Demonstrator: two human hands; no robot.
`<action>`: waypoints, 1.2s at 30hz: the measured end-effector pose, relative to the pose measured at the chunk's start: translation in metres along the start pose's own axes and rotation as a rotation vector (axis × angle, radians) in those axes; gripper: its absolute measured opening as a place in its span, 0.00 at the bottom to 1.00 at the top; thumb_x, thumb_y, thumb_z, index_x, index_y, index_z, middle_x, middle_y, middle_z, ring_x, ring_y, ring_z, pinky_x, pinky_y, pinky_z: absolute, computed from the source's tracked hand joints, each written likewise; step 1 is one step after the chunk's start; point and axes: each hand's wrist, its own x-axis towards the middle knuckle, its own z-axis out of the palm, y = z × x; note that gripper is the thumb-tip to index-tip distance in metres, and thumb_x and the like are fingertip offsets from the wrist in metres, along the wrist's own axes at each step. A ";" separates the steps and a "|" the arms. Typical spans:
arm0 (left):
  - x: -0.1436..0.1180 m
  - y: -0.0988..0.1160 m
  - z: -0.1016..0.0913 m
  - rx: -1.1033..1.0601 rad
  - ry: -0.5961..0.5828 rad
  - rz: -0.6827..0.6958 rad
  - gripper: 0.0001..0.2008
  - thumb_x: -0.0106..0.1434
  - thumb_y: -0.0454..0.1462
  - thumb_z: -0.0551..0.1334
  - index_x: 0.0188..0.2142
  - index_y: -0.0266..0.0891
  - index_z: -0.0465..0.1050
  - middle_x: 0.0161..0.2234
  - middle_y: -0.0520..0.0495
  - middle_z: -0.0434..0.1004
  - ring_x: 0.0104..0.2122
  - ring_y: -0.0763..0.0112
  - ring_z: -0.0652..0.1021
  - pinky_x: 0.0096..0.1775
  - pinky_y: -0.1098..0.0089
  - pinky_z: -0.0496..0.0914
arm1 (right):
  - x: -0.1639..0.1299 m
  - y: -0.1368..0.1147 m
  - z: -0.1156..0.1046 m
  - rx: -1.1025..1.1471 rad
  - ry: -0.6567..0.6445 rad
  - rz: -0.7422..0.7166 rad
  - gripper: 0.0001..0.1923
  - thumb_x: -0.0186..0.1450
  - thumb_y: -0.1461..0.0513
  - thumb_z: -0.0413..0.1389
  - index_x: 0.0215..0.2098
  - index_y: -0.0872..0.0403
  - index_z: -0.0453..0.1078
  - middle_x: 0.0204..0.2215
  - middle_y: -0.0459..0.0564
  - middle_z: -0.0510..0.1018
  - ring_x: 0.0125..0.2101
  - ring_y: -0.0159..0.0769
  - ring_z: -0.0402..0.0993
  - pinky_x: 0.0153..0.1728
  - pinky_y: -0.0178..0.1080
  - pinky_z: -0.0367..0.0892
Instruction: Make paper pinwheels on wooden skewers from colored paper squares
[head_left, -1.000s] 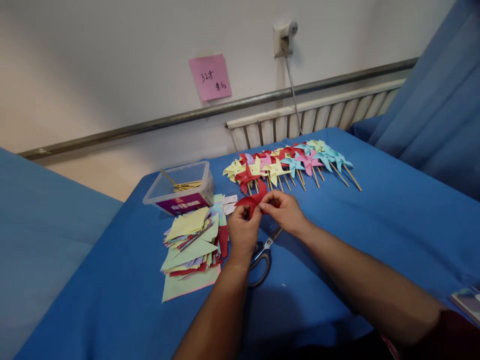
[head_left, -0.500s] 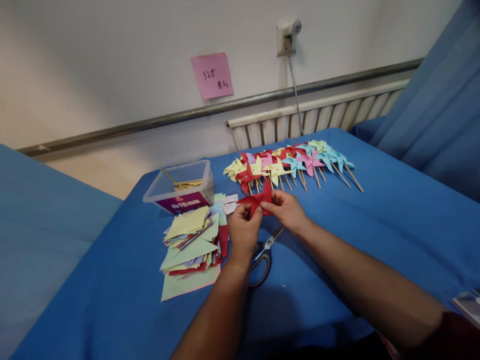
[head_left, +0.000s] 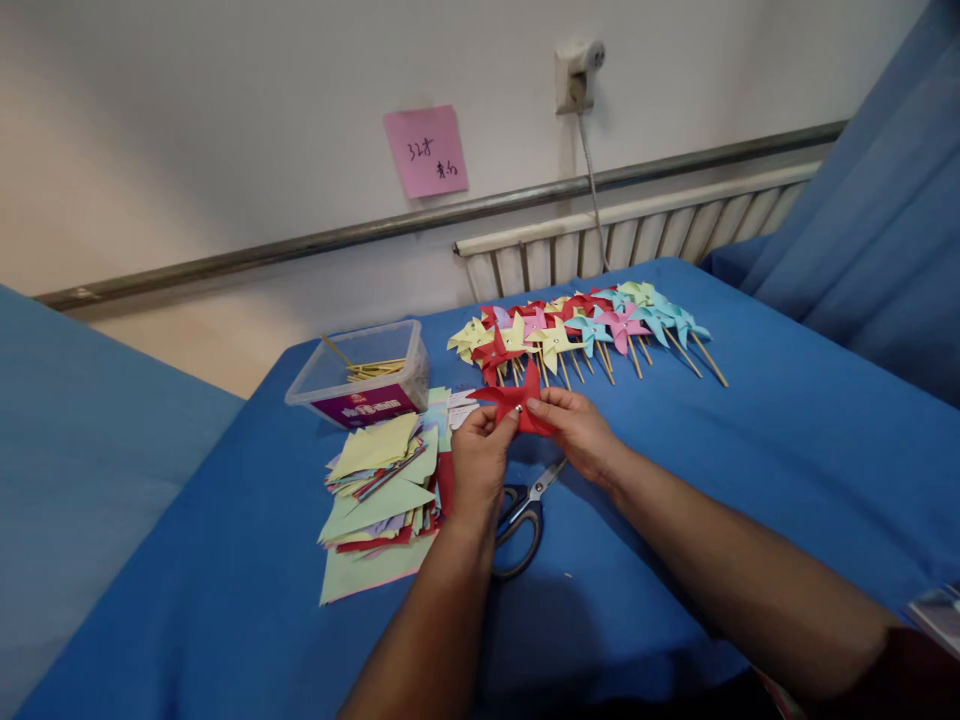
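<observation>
One red pinwheel (head_left: 526,398), no clear long axis, raised over the worktop (head_left: 637,520), short of its far edge; set between left hand (head_left: 481,458), pinching near its centre, and right hand (head_left: 579,428), grasping its right side; equally near.

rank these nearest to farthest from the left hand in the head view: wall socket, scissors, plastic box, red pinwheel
From the left hand:
1. red pinwheel, in its grasp
2. scissors, just to the lower right
3. plastic box, to the left and farther back
4. wall socket, high up at the back, toward the right
</observation>
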 end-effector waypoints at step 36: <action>-0.012 -0.009 0.010 -0.215 -0.065 0.048 0.14 0.51 0.35 0.68 0.39 0.37 0.77 0.38 0.46 0.79 0.39 0.69 0.77 0.46 0.68 0.67 | -0.005 -0.004 0.000 -1.377 0.092 -0.972 0.09 0.65 0.64 0.51 0.42 0.56 0.70 0.39 0.56 0.76 0.41 0.42 0.70 0.40 0.43 0.64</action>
